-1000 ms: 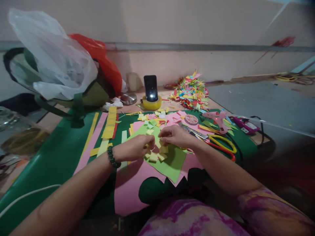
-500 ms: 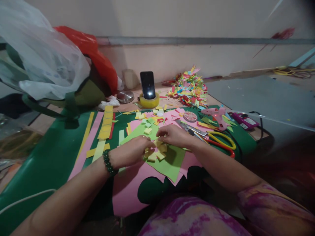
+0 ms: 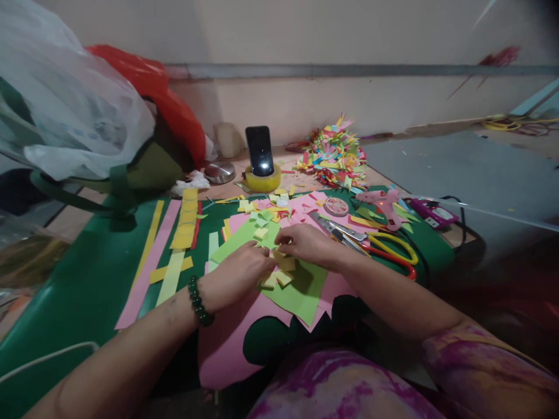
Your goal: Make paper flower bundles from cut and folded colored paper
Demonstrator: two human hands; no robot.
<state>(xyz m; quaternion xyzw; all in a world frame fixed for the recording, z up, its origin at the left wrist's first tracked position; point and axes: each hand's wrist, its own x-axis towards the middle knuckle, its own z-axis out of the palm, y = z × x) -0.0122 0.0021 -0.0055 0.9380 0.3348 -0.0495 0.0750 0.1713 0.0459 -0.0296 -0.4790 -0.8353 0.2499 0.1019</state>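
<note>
A light-green paper sheet (image 3: 301, 299) lies at a slant over pink paper (image 3: 222, 355). Small folded yellow paper pieces (image 3: 285, 278) are set in a ring on the green sheet. My left hand (image 3: 247, 266), with a dark bead bracelet at the wrist, covers the ring's left side; its fingers are closed and their tips hidden. From the right, my right hand (image 3: 303, 243) meets it, thumb and fingers pinched at the ring's upper edge. Whatever is between the fingers of either hand is too small to make out. Loose yellow-green pieces (image 3: 261, 233) lie just beyond.
Scissors (image 3: 388, 247), a cutter knife (image 3: 343, 235) and a pink glue gun (image 3: 384, 205) lie to the right. Behind are a phone (image 3: 259, 151) on a yellow tape roll (image 3: 264, 180) and a heap of coloured paper scraps (image 3: 334, 154). Paper strips (image 3: 151, 265) and bags (image 3: 96, 116) are at left.
My view has shifted slightly, so the background sits further left. My left hand has turned further over the ring, hiding more yellow pieces; my right hand stays nearly in place, pinched.
</note>
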